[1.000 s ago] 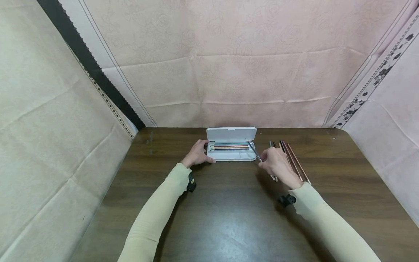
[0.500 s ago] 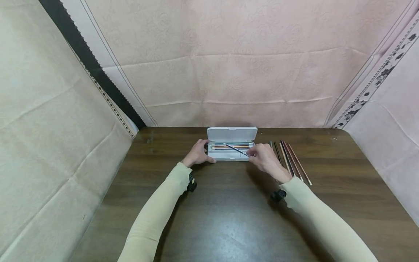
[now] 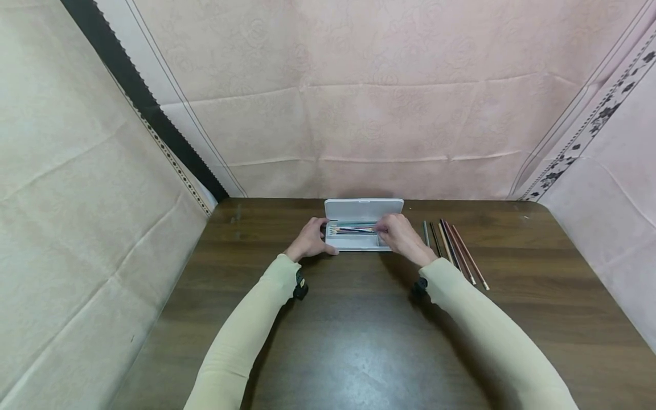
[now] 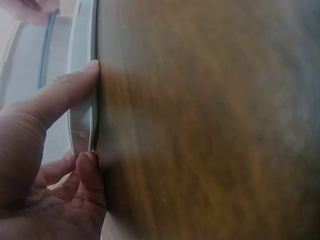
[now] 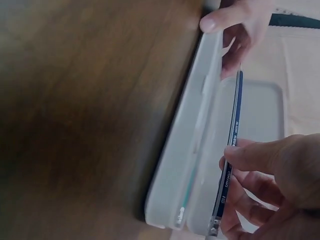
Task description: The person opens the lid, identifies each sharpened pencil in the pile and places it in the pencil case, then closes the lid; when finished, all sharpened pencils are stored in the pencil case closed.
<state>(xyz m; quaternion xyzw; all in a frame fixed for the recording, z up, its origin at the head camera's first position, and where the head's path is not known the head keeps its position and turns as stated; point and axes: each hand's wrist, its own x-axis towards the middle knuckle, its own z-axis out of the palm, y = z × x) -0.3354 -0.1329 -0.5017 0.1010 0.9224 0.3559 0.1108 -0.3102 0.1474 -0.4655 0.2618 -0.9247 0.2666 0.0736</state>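
Note:
A white pencil case (image 3: 353, 248) lies on the table with its lid (image 3: 364, 209) raised at the back. My left hand (image 3: 310, 239) grips the case's left end, thumb (image 4: 75, 90) along the front wall and fingers around the end. Between thumb and fingertips, my right hand (image 3: 402, 236) pinches a dark blue pencil (image 5: 236, 120) with silvery lettering. The pencil is over the case, lengthwise along it. Several other pencils lie in the case's back part; the right hand hides the case's right end in the head view.
To the right of the case, several pencils (image 3: 463, 256) in brown, black and grey-green lie side by side on the brown wooden table (image 3: 328, 341). Pale patterned cloth (image 3: 384, 125) hangs behind the table and at both sides.
My right hand has carried the dark blue pencil leftward from beside the loose pencils to over the case, turning it nearly parallel to the case. The left hand stays on the case.

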